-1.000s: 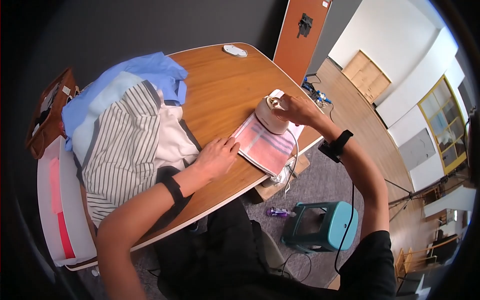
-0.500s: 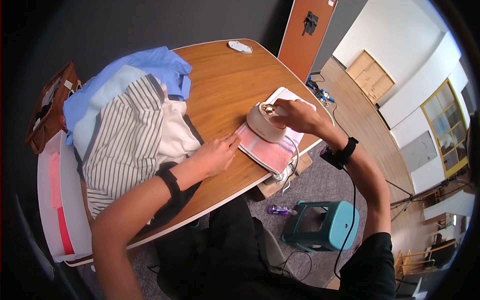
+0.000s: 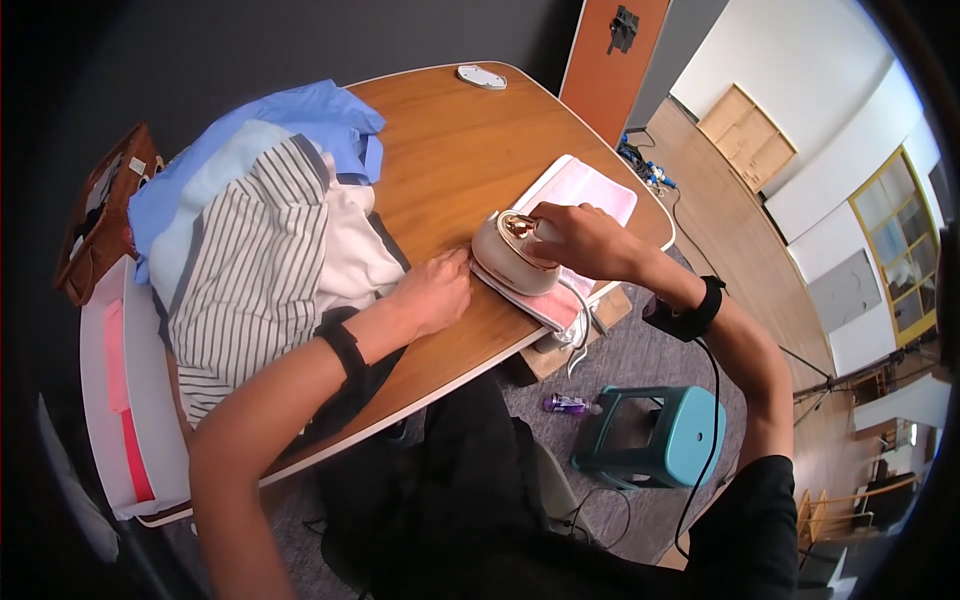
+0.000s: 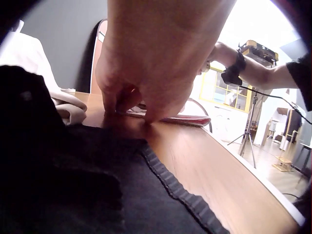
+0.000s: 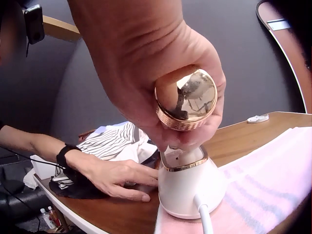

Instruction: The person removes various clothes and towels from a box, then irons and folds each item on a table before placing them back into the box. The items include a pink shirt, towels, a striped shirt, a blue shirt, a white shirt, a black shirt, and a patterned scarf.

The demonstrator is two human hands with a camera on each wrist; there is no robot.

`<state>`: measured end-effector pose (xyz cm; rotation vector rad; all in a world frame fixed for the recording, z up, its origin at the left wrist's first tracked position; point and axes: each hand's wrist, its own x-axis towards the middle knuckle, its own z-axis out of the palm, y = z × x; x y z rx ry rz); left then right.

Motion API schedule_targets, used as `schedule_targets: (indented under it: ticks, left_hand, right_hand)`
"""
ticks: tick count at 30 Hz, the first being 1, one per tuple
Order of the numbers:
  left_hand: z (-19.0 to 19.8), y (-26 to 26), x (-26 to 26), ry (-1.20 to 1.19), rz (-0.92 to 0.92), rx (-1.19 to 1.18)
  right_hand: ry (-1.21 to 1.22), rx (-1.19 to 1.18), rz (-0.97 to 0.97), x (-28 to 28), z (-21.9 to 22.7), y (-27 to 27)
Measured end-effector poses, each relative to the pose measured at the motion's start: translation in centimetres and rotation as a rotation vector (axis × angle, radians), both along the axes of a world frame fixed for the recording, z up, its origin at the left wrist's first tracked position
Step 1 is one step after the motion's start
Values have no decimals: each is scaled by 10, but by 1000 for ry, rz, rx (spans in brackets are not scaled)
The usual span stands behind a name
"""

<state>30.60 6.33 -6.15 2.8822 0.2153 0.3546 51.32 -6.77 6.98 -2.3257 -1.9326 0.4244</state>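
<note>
A white iron with gold trim [image 3: 514,256] sits on the left end of a folded pink towel [image 3: 600,192]. My right hand [image 3: 588,241] grips its handle from above; in the right wrist view the fingers wrap round the handle behind a round gold cap [image 5: 186,100]. Just left of the iron, my left hand [image 3: 437,291] rests on the table with its fingertips at the towel's edge. In the left wrist view, the left hand's [image 4: 146,92] fingers point down at the tabletop beside the towel [image 4: 187,120]; whether they pinch its edge is hard to tell.
Striped, white and blue clothes [image 3: 250,260] lie heaped on the table's left, beside a white box [image 3: 125,400] and a brown basket [image 3: 105,225]. A small white object [image 3: 482,77] lies at the far edge. A teal stool [image 3: 690,440] stands on the floor; the iron's cord [image 3: 586,320] hangs over the edge.
My right hand and the iron have moved left along the towel toward my left hand, uncovering the towel's right part. My left hand's fingers are more bent than before.
</note>
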Motion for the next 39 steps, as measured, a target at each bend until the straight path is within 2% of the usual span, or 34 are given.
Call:
schedule_targets:
  ticks: [4,7,10,13,15,18,19,23,26,28,33,36,37,38,39]
  left_hand:
    - [-4,-3,-1,-25,30,25]
    - [-4,-17,-1,-146,108,178]
    - [7,-41,4,2,-56,295]
    - [12,-53,15,-22,-135,284]
    - [14,-46,21,82,-131,234]
    - [-8,-29,18,5,-138,208]
    - [-6,-28,16,71,-143,201]
    - [-7,-26,13,75,-152,244]
    - [-10,-24,13,76,-146,242]
    - [-12,-25,11,49,-124,227]
    - [-9,-25,12,61,-136,200]
    - [-1,-26,13,107,-125,217]
    - [3,-28,15,130,-119,223]
    - [7,-29,20,151,-135,352]
    - [13,-30,27,171,-150,482]
  right_hand:
    - [54,86,12,17,6,-15]
    - [22,115,-51,27,17,-37]
    - [-75,94,-138,34,18,-49]
    - [-122,42,-217,41,17,-50]
    - [-106,49,-205,50,9,-54]
    - [-54,38,-151,49,7,-58]
    - [-32,35,-133,47,10,-61]
    - [76,-29,-8,25,15,-66]
    - [16,6,101,5,15,-76]
    - [32,-75,68,-7,12,-82]
    - [3,-52,156,-14,12,-100]
    - [121,-6,134,11,21,-111]
    - [152,-29,37,14,31,-114]
    - [169,31,3,25,32,-120]
    - [170,68,-120,29,36,-122]
